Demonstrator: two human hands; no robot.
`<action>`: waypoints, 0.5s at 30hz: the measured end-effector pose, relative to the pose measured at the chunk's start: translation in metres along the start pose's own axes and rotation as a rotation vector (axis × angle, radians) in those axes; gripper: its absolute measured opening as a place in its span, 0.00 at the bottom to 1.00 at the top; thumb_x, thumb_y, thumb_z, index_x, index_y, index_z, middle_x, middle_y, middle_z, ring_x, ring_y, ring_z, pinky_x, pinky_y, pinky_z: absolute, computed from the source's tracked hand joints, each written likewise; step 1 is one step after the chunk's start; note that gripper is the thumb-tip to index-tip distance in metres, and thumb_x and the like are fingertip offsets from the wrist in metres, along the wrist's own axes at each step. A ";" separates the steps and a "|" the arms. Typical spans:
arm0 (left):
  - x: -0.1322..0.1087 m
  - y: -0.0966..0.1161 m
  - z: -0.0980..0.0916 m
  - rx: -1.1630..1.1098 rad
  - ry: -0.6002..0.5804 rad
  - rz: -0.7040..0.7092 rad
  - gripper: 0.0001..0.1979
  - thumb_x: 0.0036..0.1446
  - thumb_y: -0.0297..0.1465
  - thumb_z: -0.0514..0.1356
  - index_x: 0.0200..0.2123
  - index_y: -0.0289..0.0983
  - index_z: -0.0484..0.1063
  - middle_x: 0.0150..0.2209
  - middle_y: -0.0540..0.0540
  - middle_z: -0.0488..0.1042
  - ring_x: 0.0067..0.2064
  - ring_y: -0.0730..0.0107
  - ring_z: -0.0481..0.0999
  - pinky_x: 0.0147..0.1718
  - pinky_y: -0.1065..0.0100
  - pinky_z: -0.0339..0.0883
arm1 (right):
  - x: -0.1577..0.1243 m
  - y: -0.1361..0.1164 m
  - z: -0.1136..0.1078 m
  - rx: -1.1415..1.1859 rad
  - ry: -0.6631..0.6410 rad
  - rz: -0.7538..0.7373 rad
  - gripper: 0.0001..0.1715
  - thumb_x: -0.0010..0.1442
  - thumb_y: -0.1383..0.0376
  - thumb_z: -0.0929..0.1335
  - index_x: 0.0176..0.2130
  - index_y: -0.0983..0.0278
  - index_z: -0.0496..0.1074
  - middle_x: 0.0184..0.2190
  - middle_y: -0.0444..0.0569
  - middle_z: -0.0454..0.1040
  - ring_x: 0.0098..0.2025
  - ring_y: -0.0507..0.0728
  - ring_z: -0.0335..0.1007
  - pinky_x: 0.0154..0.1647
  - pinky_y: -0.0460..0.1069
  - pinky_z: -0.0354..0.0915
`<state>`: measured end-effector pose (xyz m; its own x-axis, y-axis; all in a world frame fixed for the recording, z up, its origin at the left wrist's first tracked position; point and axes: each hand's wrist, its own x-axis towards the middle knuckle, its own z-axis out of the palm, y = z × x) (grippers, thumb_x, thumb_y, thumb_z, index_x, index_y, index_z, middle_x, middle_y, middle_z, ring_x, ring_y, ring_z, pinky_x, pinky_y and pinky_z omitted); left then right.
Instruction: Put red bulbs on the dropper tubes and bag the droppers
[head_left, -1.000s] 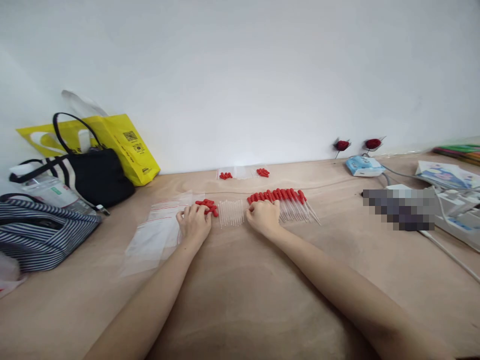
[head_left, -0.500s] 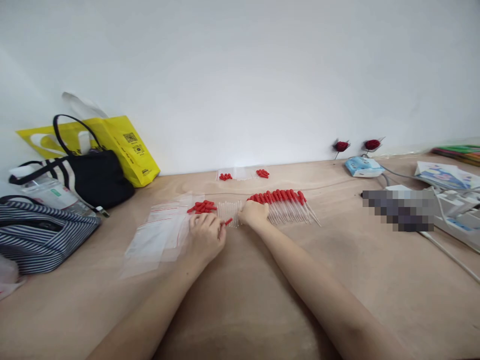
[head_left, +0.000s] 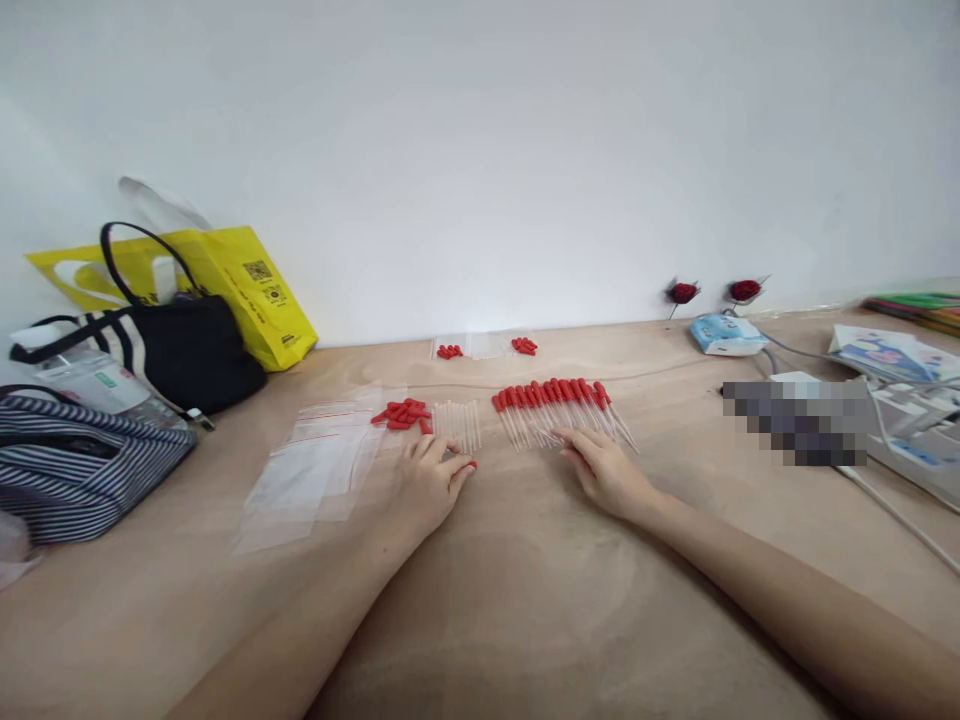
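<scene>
Skinny clear tubes (head_left: 571, 416) point rounded red bulbs (head_left: 556, 388) away, left hand (head_left: 431, 482) pinches red piece (head_left: 472, 465), can't tell if right hand (head_left: 604, 476) grips

Forearms (head_left: 330, 600) extended, left fingers (head_left: 433, 450) pinched — right fingers (head_left: 583, 446) curved

Apparently a home: a wooden tabletop (head_left: 487, 600) with a black handbag (head_left: 195, 350), yellow tote (head_left: 281, 325) and red flowers (head_left: 745, 291)

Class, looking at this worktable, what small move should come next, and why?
Probably bring the red cap in the left hand to one of the clear tubes: they lie uncapped just beyond that hand, while the row of capped tubes by the right hand shows similar caps fitted.
</scene>
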<state>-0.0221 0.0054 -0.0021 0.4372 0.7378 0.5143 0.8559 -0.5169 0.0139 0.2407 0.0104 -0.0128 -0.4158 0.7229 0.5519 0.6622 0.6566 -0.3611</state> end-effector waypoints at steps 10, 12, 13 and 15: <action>-0.001 0.030 -0.001 -0.253 -0.094 -0.033 0.05 0.58 0.30 0.51 0.33 0.38 0.66 0.32 0.50 0.73 0.36 0.67 0.69 0.40 0.62 0.55 | -0.009 -0.026 0.005 0.055 -0.012 -0.062 0.06 0.59 0.68 0.60 0.33 0.63 0.66 0.27 0.44 0.70 0.30 0.51 0.64 0.41 0.51 0.53; -0.001 0.033 -0.001 -0.277 -0.092 -0.038 0.05 0.58 0.30 0.51 0.34 0.38 0.66 0.32 0.50 0.74 0.36 0.67 0.70 0.41 0.62 0.54 | -0.010 -0.029 0.007 0.062 -0.004 -0.056 0.07 0.59 0.68 0.60 0.32 0.63 0.66 0.26 0.44 0.70 0.30 0.51 0.64 0.41 0.51 0.52; 0.000 0.034 -0.001 -0.284 -0.087 -0.038 0.05 0.57 0.30 0.52 0.34 0.38 0.66 0.32 0.50 0.74 0.36 0.67 0.70 0.41 0.61 0.53 | -0.010 -0.030 0.007 0.065 -0.001 -0.051 0.07 0.60 0.68 0.60 0.33 0.63 0.66 0.26 0.44 0.70 0.29 0.51 0.63 0.41 0.51 0.52; 0.000 0.034 -0.001 -0.297 -0.070 -0.034 0.05 0.57 0.30 0.52 0.35 0.39 0.67 0.32 0.51 0.75 0.36 0.67 0.70 0.42 0.61 0.52 | -0.010 -0.031 0.009 0.070 -0.004 -0.043 0.08 0.60 0.68 0.60 0.33 0.64 0.66 0.27 0.44 0.70 0.29 0.51 0.63 0.41 0.51 0.52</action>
<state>0.0066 -0.0121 -0.0006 0.4368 0.7795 0.4490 0.7567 -0.5883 0.2852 0.2193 -0.0153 -0.0141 -0.4453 0.6943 0.5654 0.5988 0.7004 -0.3885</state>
